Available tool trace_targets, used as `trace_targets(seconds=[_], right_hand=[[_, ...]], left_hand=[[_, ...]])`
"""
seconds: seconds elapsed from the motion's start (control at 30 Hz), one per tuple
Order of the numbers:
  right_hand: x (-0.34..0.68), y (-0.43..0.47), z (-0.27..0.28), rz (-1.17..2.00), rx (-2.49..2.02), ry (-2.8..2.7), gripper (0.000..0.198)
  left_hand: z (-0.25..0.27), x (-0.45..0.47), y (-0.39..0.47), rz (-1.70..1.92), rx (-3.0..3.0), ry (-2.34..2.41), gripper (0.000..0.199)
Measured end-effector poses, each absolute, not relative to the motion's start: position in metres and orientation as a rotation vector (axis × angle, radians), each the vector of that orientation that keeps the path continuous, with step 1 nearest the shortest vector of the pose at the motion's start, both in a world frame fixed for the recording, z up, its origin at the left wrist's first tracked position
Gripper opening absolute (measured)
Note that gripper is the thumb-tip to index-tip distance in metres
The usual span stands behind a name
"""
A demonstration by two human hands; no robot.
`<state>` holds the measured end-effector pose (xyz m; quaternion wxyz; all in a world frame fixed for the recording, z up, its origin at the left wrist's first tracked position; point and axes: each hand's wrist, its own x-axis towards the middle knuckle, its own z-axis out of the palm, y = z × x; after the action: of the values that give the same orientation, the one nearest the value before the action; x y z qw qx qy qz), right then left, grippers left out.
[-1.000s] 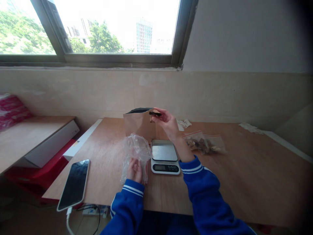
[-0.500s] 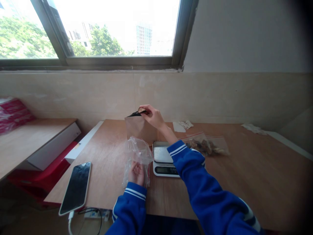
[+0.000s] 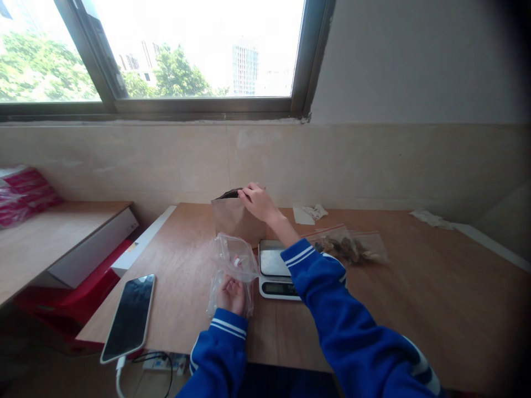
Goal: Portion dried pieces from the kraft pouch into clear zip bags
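Note:
My right hand [image 3: 258, 203] is at the mouth of an upright brown paper bag [image 3: 236, 217], its fingers curled down into the dark opening. What those fingers hold, if anything, is hidden. A clear plastic zip bag [image 3: 236, 251] stands with its mouth spread above my left hand [image 3: 232, 294], which has its curled fingers closed on the lower part. More clear plastic lies under that hand. Between the paper bag and my right sleeve sits a white kitchen scale [image 3: 274, 260] with a metal plate and a dark display.
Zip bags of brown dried pieces [image 3: 346, 250] lie right of the scale. Crumpled white tissue [image 3: 314, 213] rests at the back. A phone [image 3: 129, 318] with a white cable [image 3: 119, 376] is at the left edge. A red stool [image 3: 74, 307] stands beyond.
My right hand has lowered slightly at the paper bag's mouth, and the brown piece it pinched above the rim is out of sight. My left hand has stayed nearly still with the zip bag.

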<state>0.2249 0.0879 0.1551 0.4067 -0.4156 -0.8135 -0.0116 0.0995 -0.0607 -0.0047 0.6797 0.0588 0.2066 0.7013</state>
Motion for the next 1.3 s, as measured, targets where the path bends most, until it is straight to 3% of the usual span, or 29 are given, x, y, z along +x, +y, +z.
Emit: trace_targets(seconds=[0.13,0.3,0.4,0.57,0.8,0.9,1.07,1.17,1.3], right_hand=[[0.233,0.053,0.155,0.16,-0.914,-1.87,0.033],[0.243,-0.014,0.129,0.672,-0.912,-1.889,0.036],[0.247,-0.033,0.116,0.728,-1.018,-1.87,0.032],[0.258,-0.038,0.122,0.739,-1.087,-1.6,0.04],[0.259,-0.053,0.105,1.084,-0.949,-1.568,0.04],[0.253,-0.059,0.092,1.023,-0.994,-1.651,0.039],[0.241,-0.066,0.076,1.062,-1.133,-1.485,0.046],[0.237,-0.067,0.07,1.142,-1.132,-1.372,0.052],[0.237,-0.058,0.066,0.991,-1.148,-1.247,0.056]], left_hand=[[-0.005,0.1,-0.061,1.551,0.126,0.474,0.06],[0.001,0.106,-0.061,1.572,0.176,0.573,0.056],[0.006,0.108,-0.07,1.522,0.277,0.672,0.051],[0.011,0.098,-0.103,1.332,0.452,0.796,0.04],[0.031,0.071,-0.112,1.28,0.73,0.697,0.051],[0.041,0.069,-0.099,1.271,0.787,0.887,0.058],[0.06,0.073,-0.082,1.413,0.974,1.247,0.043],[0.07,0.074,-0.074,1.496,1.092,1.314,0.042],[0.072,0.074,-0.067,1.46,1.085,1.279,0.048]])
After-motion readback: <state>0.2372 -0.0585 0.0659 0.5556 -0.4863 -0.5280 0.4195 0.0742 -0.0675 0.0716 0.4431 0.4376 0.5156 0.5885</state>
